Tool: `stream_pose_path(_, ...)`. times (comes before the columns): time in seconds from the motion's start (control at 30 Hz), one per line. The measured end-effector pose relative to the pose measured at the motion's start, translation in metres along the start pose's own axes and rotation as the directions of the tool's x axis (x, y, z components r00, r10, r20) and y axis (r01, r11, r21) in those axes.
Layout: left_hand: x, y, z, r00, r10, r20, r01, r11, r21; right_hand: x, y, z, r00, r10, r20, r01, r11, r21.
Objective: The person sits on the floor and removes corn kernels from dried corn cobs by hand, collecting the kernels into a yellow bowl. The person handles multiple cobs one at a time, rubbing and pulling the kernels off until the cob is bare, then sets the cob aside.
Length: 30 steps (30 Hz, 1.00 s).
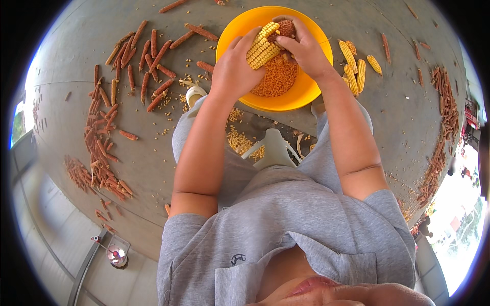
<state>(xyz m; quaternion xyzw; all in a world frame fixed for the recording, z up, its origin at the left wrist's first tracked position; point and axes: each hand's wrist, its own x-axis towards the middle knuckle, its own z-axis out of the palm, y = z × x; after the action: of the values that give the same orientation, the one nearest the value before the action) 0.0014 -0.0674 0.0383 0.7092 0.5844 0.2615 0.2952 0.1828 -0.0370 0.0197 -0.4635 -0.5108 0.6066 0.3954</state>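
An ear of yellow corn (264, 46), with kernels over much of its length, is gripped in my left hand (237, 69). My right hand (304, 48) closes around a rough, reddish cob (285, 31), its thumb by the kernels. The cob presses against the ear; I cannot tell whether it is a separate piece or a bared part of the same ear. Both hands are over a yellow plastic basin (312, 90), which holds a heap of loose orange-yellow kernels (276, 78). The palms and some fingers are hidden.
Several unshelled ears (360, 74) lie right of the basin. Bare cobs (153, 57) are scattered at left, with a longer pile (101, 145) nearer me and another (446, 130) far right. Loose kernels (237, 139) cover floor around a pale plastic seat (272, 147) between my legs.
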Motion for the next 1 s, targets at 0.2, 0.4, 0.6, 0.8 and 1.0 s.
stream_pose_path(0.2,-0.003,0.003,0.007,0.998,0.049,-0.029,-0.042,0.980,0.195,0.005,0.010,0.011,0.978,-0.113,-0.174,0.075,0.975,-0.211)
stream_pose_path(0.4,-0.004,0.004,0.006,0.995,0.046,-0.089,-0.035,0.992,0.122,0.003,0.011,0.004,0.995,-0.047,-0.087,0.043,0.998,-0.053)
stream_pose_path(0.6,-0.003,0.001,0.004,0.996,0.050,-0.075,-0.039,0.988,0.150,-0.001,-0.007,0.008,0.992,0.093,-0.085,-0.087,0.994,0.070)
stream_pose_path(0.8,-0.003,0.000,0.006,0.994,0.069,-0.085,-0.056,0.987,0.149,0.000,0.004,0.005,0.992,0.066,-0.103,-0.068,0.998,-0.017)
stream_pose_path(1.0,-0.002,-0.002,0.003,0.995,0.074,-0.070,-0.062,0.984,0.166,0.001,-0.001,0.007,0.995,0.084,-0.062,-0.080,0.995,0.063)
